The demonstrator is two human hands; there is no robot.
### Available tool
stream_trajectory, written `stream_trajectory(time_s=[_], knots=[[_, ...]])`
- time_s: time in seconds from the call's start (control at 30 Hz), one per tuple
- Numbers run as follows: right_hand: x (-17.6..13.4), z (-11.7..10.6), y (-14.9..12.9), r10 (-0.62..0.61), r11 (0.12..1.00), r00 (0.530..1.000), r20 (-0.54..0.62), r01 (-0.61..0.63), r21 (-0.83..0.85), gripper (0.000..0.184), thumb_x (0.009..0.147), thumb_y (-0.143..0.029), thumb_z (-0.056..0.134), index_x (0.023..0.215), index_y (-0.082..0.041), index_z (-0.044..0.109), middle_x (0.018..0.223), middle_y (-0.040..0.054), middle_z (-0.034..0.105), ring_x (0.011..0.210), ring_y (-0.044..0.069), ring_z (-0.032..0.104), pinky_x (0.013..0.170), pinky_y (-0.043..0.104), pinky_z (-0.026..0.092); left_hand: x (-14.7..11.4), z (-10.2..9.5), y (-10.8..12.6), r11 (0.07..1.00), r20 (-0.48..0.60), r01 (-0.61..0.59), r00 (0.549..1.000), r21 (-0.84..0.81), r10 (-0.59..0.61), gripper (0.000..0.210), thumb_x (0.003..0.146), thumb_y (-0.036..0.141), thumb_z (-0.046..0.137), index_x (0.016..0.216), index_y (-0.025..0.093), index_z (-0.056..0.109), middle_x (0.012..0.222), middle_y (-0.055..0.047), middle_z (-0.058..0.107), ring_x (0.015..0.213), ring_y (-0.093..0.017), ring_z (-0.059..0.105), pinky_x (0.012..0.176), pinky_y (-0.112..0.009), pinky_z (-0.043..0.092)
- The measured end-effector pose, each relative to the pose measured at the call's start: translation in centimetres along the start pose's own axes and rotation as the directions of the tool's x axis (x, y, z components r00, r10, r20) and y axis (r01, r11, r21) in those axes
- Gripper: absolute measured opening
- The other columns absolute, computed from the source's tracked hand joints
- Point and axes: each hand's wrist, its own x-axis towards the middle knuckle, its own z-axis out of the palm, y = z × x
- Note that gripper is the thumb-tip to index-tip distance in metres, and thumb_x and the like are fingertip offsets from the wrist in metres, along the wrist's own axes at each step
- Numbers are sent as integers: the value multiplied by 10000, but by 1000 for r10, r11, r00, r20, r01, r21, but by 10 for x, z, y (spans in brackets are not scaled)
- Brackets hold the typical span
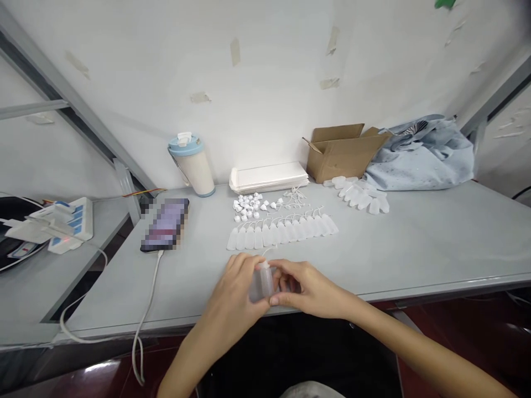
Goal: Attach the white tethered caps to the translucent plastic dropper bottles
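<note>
Near the table's front edge, a small translucent plastic bottle point(266, 281) stands upright between my two hands, with a thin white cord at its top. My left hand point(237, 290) grips it from the left, fingers at the neck and thumb low down. From the right, my right hand point(296, 284) pinches the same bottle at top and bottom. Just beyond my hands lies a row of flat-lying translucent bottles point(282, 229) with white cords at their necks. Behind that row are a cluster of small white caps point(246, 206) and a tangle of loose white cords point(295, 198).
A phone point(166, 224) with a white charging cable lies left, near a blue-lidded tumbler point(194, 166). At the back are a stack of white sheets point(269, 177), an open cardboard box point(342, 157), more bottles point(363, 194) and a light blue cloth bag point(423, 157). A power strip point(77, 224) is far left.
</note>
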Motion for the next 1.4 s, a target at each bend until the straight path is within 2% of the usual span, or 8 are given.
stream_trajectory(time_s=[0.17, 0.27, 0.43, 0.77, 1.03, 1.2, 1.3, 1.4], knots=[[0, 3, -4, -34, 982, 998, 56, 44, -184, 439, 832, -329, 655, 1230, -177, 553, 908, 15, 650, 708, 127, 536, 711, 261, 455, -6, -27, -30, 987, 129, 146, 982, -69, -136, 449, 721, 255, 670, 1138, 254, 503, 1056, -35, 546, 1048, -248, 502, 909, -397, 440], [1, 4, -4, -27, 981, 998, 57, 37, -191, 314, 853, -293, 629, 1145, -182, 603, 881, 9, 647, 694, 121, 536, 686, 246, 455, -5, -38, -44, 982, 183, 173, 970, -73, -158, 463, 717, 314, 680, 1150, 263, 523, 1062, -36, 545, 1037, -250, 509, 913, -406, 439], [2, 4, -4, -24, 984, 999, 39, 31, -175, 219, 868, -257, 605, 1061, -158, 636, 828, 16, 641, 682, 120, 551, 664, 237, 460, -2, -44, -56, 974, 180, 220, 962, -59, -206, 480, 708, 366, 682, 1156, 261, 546, 1053, -43, 547, 1033, -260, 510, 936, -432, 426], [1, 4, -3, -44, 980, 999, 33, 49, -192, 185, 882, -247, 582, 1030, -155, 646, 807, 20, 631, 676, 120, 555, 655, 234, 462, 1, -47, -58, 965, 187, 256, 952, -52, -242, 515, 692, 396, 682, 1178, 273, 563, 1081, -49, 577, 1031, -273, 546, 922, -439, 443], [1, 3, -3, -48, 975, 998, 32, 54, -214, 175, 884, -248, 578, 1009, -152, 656, 793, 21, 622, 680, 123, 556, 662, 239, 462, 0, -47, -59, 963, 233, 267, 939, -36, -252, 576, 709, 392, 686, 1246, 291, 503, 1121, -50, 550, 1095, -268, 518, 970, -446, 413], [0, 5, -3, -70, 968, 997, 29, 75, -238, 168, 889, -247, 570, 1006, -159, 653, 798, 28, 634, 693, 131, 575, 658, 236, 474, -2, -49, -58, 967, 208, 253, 948, -40, -240, 578, 708, 385, 689, 1251, 299, 511, 1105, -46, 571, 1101, -271, 528, 954, -423, 433], [-3, 4, -1, -136, 948, 991, 0, 131, -289, 179, 914, -241, 523, 1018, -151, 637, 799, 40, 630, 670, 130, 575, 634, 235, 477, -1, -53, -52, 966, 178, 258, 951, -16, -251, 570, 713, 441, 684, 1241, 302, 519, 1109, -62, 571, 1066, -291, 545, 860, -410, 484], [-6, -10, 6, -280, 878, 956, -86, 219, -426, 203, 938, -220, 455, 1037, -147, 616, 823, 70, 638, 712, 156, 586, 653, 267, 488, 11, -56, -44, 963, 107, 270, 957, 14, -270, 480, 769, 499, 611, 1198, 293, 547, 1087, -66, 577, 960, -274, 577, 714, -352, 511]])
